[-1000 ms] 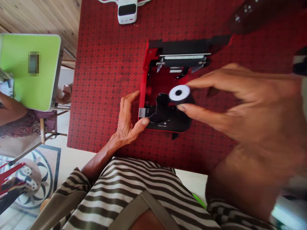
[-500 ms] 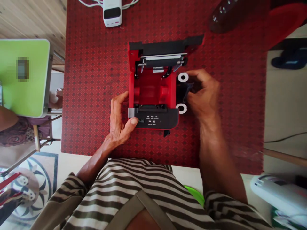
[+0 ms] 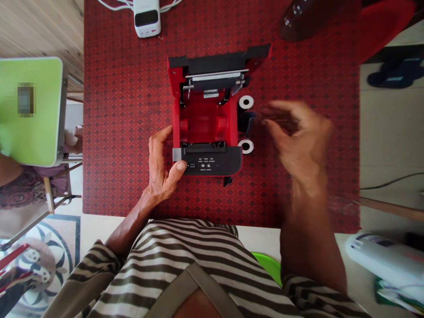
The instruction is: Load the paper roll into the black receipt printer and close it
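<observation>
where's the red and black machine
In the head view, the machine sits near centre, left hand at its left edge, two white rings beside its right.

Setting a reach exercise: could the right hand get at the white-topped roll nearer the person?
Probably yes: the right hand holds nothing visible, and only tablecloth shows between it and that roll.

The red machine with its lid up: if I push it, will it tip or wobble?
The red machine would probably slide rather than tip, since it looks boxy and broad. Its lid might swing a bit, because it stands up at the back. The machine seems stiff, too, judging by its crisp edges.
</observation>
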`<state>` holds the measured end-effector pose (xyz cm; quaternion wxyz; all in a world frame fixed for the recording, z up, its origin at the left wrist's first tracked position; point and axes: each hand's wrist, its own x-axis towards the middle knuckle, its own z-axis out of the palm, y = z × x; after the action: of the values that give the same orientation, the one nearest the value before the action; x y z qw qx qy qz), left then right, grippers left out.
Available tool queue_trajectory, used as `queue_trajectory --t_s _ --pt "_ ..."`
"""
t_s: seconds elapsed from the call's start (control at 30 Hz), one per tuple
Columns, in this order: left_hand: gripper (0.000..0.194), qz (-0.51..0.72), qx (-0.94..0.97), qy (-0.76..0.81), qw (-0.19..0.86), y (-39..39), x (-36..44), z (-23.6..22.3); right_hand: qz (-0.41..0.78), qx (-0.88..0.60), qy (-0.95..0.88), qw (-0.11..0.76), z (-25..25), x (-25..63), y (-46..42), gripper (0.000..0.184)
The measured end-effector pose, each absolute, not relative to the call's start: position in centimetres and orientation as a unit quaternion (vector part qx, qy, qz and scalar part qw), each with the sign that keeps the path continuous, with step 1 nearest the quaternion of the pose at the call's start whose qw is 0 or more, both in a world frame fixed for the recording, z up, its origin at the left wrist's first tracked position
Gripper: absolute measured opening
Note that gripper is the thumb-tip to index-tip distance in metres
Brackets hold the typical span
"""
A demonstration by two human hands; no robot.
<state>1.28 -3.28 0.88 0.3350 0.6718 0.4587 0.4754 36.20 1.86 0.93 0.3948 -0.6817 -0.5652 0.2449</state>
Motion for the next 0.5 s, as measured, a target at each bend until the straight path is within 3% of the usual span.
queue_trajectory --t_s 0.07,0.23,0.4,0.5 --pt "0.084 0.474 0.677 0.458 0.328 -3.3 1.3 0.8 0.276 -0.669 -0.583 0.369 1.3 37.4 -0.6 0.032" --pt "0.08 0.478 0.688 0.454 0.305 -3.2 1.4 0.3 0.324 -0.647 -0.604 0.334 1.7 36.7 -4.0 0.061" --pt "0.086 0.467 0.691 0.464 0.299 -3.2 1.4 0.3 0.308 -0.649 -0.604 0.344 0.9 34.2 -3.5 0.038" --pt "0.086 0.461 0.693 0.466 0.299 -3.2 1.3 0.6 0.302 -0.652 -0.598 0.354 2.3 34.3 -4.2 0.034"
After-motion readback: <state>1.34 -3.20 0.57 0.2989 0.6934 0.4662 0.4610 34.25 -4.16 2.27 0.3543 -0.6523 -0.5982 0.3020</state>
